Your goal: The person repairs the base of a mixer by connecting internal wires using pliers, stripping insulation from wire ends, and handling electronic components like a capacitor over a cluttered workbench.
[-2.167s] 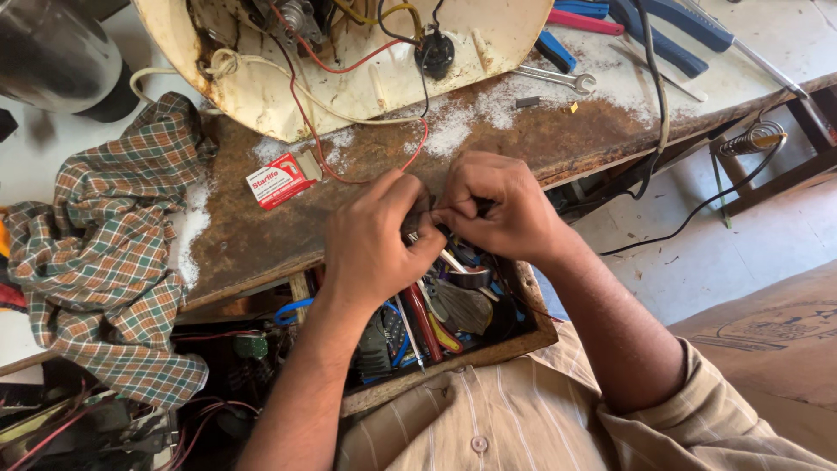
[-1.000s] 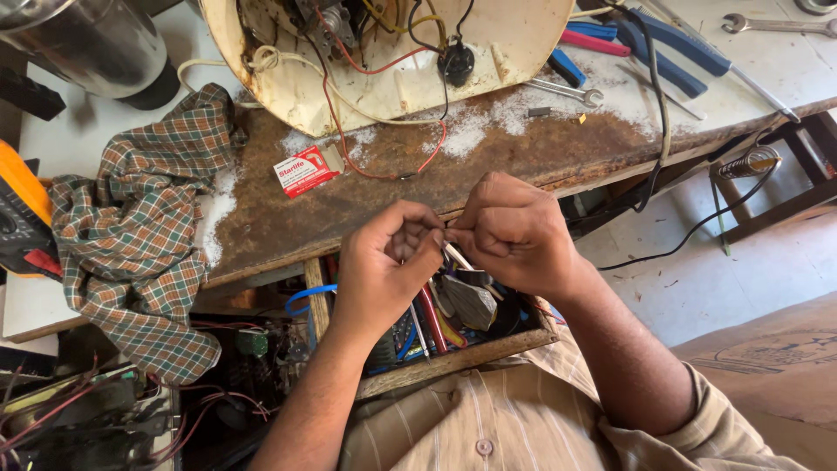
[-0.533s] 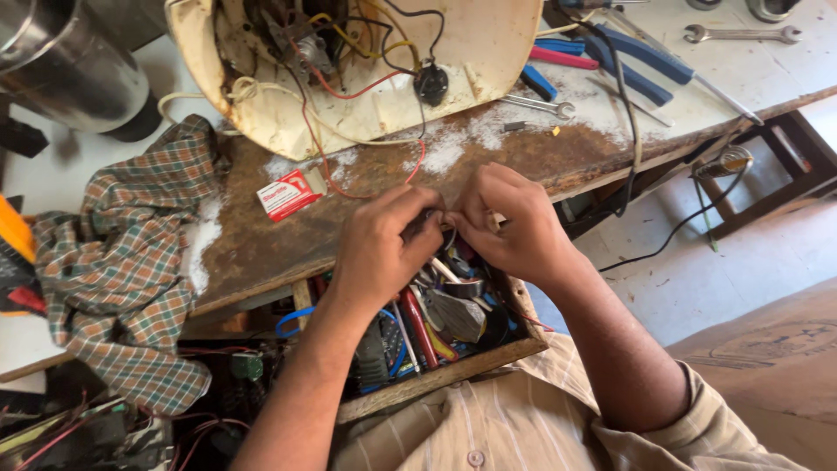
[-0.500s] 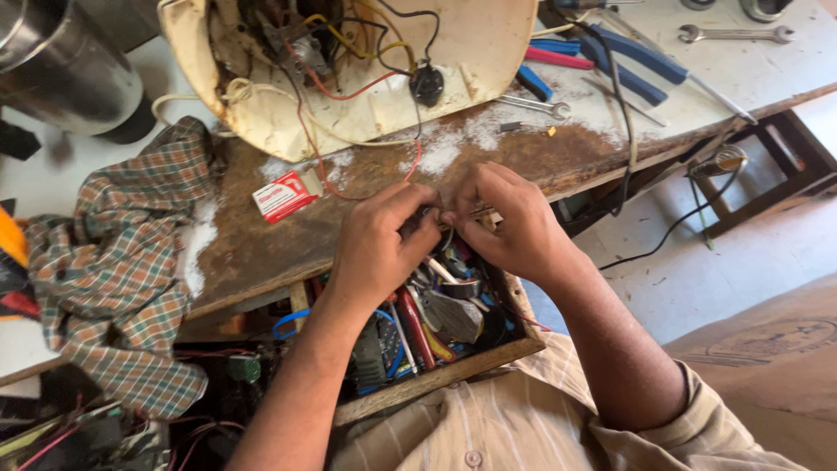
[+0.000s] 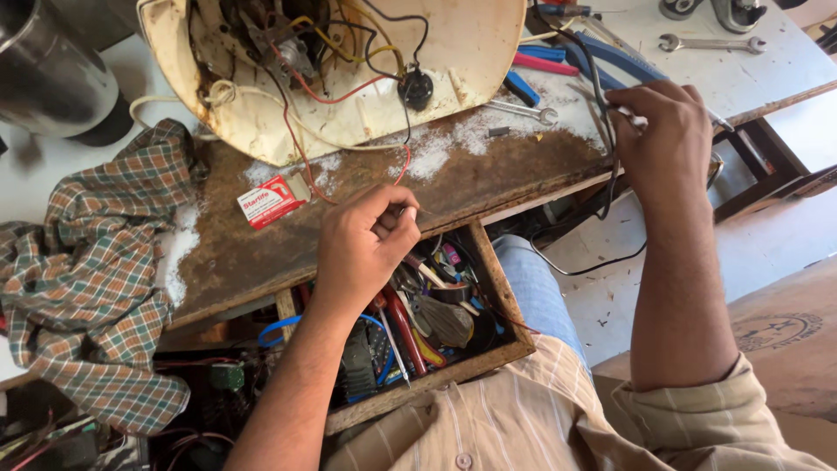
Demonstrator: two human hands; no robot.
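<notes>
Pinching red wire (image 5: 403, 174) at centre: left hand (image 5: 364, 246) closed on it | right hand (image 5: 663, 131), upper right, gripping small tool (image 5: 629, 116) | risk: tugging could tear wire from cream housing (image 5: 471, 52).

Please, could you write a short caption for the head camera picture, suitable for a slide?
Left hand pinches a red wire over an open tool drawer; right hand reaches tools on the workbench.
</notes>
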